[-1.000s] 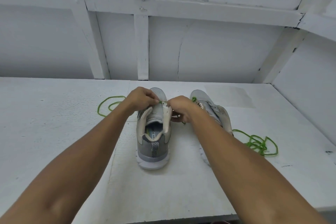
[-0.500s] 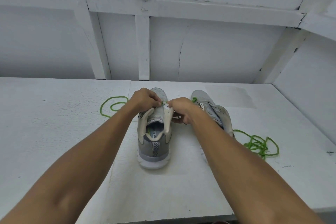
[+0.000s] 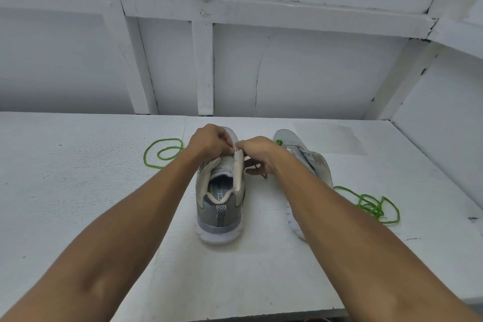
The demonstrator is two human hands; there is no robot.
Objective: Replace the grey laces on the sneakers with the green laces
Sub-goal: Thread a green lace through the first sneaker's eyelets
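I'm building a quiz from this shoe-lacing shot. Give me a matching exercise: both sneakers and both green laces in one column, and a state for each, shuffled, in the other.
Things
1. left sneaker
2. right sneaker
3. green lace at left
4. green lace at right

States
A. bunched in a tangle
B. heel toward the camera, left hand and right hand at its top
C. lying in open loops
D. partly hidden behind the right forearm

Pairs: 1-B, 2-D, 3-C, 4-A

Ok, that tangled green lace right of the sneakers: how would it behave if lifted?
The thin green cord lace probably droops limply, since it lies in loose curls. Its overlapping loops would likely lift as one clump. Being so thin, it seems very light.
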